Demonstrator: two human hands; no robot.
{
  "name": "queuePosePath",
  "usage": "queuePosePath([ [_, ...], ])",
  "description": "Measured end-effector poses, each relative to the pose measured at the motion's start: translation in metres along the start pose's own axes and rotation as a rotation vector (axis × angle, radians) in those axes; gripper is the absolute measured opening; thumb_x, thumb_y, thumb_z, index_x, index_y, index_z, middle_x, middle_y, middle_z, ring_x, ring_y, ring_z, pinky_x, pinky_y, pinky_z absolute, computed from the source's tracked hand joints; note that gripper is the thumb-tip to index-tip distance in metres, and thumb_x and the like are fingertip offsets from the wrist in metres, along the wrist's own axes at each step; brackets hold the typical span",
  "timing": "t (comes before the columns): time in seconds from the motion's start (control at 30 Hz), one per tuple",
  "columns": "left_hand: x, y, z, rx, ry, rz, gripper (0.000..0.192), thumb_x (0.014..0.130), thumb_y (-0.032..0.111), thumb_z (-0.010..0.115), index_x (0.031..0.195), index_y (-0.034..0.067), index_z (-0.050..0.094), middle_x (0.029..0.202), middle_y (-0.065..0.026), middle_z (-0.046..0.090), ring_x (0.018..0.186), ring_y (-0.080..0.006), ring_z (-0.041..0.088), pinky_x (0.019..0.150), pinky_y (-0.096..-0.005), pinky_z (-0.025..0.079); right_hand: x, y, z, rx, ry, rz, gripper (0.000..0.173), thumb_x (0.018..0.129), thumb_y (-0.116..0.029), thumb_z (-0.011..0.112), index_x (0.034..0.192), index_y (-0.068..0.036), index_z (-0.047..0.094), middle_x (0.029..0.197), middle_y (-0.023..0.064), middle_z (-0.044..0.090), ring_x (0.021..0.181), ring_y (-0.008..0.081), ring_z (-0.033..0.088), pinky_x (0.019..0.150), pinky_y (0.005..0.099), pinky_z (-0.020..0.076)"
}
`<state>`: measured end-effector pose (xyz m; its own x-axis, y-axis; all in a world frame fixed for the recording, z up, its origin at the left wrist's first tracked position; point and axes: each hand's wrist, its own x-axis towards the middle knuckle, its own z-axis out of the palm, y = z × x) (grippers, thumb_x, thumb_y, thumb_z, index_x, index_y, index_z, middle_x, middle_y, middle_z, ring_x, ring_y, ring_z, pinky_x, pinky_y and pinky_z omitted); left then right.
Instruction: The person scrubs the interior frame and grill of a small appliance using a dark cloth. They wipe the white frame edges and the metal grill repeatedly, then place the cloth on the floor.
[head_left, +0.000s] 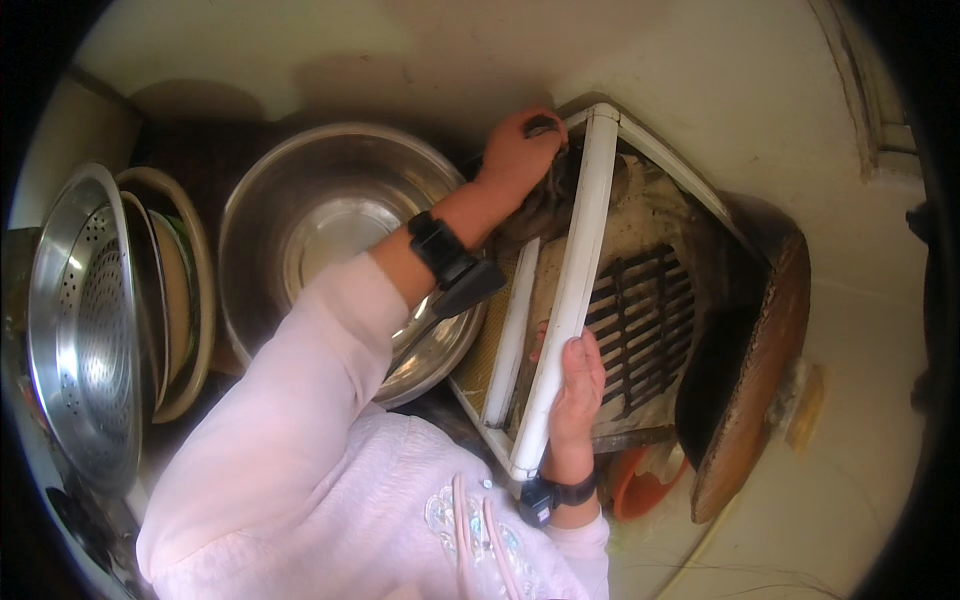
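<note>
My right hand (576, 386) grips the near part of a white bar (577, 285) on a white-framed rack, thumb on the near side and fingertips partly behind it. By the frame's far corner my left hand (521, 154) is curled around a small dark object (540, 126), whose kind I cannot make out. Dark greyish material (546, 196) shows below that hand, partly in shadow. Through the frame a black slatted grille (637, 330) is visible against a stained beige surface (645, 195). A second white bar (514, 337) runs beside yellowish mesh (476, 360).
A large stainless-steel basin (262, 217) lies under my left forearm. Left of it, a perforated steel colander (82, 315) and several dishes (176, 300) stand on edge. A thick brown disc (757, 375) leans at right, near an orange container (645, 487). A pale wall (750, 97) rises behind.
</note>
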<state>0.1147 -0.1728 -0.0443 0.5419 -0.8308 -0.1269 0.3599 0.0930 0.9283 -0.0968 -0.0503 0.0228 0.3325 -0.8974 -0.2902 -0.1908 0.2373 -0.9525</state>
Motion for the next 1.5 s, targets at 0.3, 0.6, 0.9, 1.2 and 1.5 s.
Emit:
queuePosePath([
  [0.3, -0.031, 0.011, -0.006, -0.129, -0.186, -0.062, 0.016, 0.077, 0.014, 0.071, 0.088, 0.004, 0.066, 0.088, -0.0039, 0.064, 0.081, -0.0122, 0.059, 0.075, -0.0255, 0.046, 0.001, 0.000, -0.001, 0.002, -0.014, -0.001, 0.049, 0.093, -0.039, 0.049, 0.115, 0.004, 0.055, 0.098, 0.0103, 0.062, 0.081, 0.0145, 0.056, 0.075, 0.0254, 0.0435],
  [0.6, -0.024, 0.020, -0.009, -0.237, -0.234, -0.115, 0.024, 0.074, 0.016, 0.073, 0.091, 0.001, 0.066, 0.087, -0.0056, 0.065, 0.080, -0.0137, 0.059, 0.075, -0.0260, 0.047, 0.002, -0.004, 0.000, 0.009, -0.043, 0.017, 0.047, 0.094, -0.037, 0.047, 0.115, 0.004, 0.055, 0.100, 0.0116, 0.062, 0.084, 0.0158, 0.056, 0.077, 0.0266, 0.0447],
  [0.9, -0.019, 0.020, -0.009, -0.273, -0.222, -0.196, 0.029, 0.074, 0.016, 0.075, 0.097, 0.000, 0.065, 0.090, -0.0077, 0.066, 0.078, -0.0160, 0.062, 0.072, -0.0289, 0.050, 0.002, -0.006, 0.001, 0.003, -0.049, 0.045, 0.048, 0.093, -0.037, 0.046, 0.115, 0.005, 0.055, 0.100, 0.0120, 0.061, 0.085, 0.0165, 0.056, 0.076, 0.0278, 0.0444],
  [1.2, -0.011, 0.022, -0.006, -0.360, -0.214, -0.127, 0.031, 0.073, 0.015, 0.075, 0.097, -0.001, 0.064, 0.091, -0.0077, 0.066, 0.083, -0.0170, 0.062, 0.075, -0.0288, 0.050, 0.003, -0.005, 0.000, 0.010, -0.053, 0.029, 0.047, 0.094, -0.035, 0.046, 0.115, 0.005, 0.055, 0.101, 0.0123, 0.061, 0.083, 0.0164, 0.056, 0.076, 0.0278, 0.0440],
  [1.5, -0.007, 0.022, -0.005, -0.281, -0.209, -0.177, 0.026, 0.077, 0.014, 0.072, 0.097, -0.001, 0.065, 0.090, -0.0079, 0.066, 0.079, -0.0161, 0.063, 0.074, -0.0300, 0.051, 0.003, -0.006, 0.001, 0.025, -0.055, 0.030, 0.047, 0.093, -0.035, 0.048, 0.116, 0.005, 0.054, 0.102, 0.0126, 0.061, 0.084, 0.0163, 0.056, 0.078, 0.0275, 0.0440],
])
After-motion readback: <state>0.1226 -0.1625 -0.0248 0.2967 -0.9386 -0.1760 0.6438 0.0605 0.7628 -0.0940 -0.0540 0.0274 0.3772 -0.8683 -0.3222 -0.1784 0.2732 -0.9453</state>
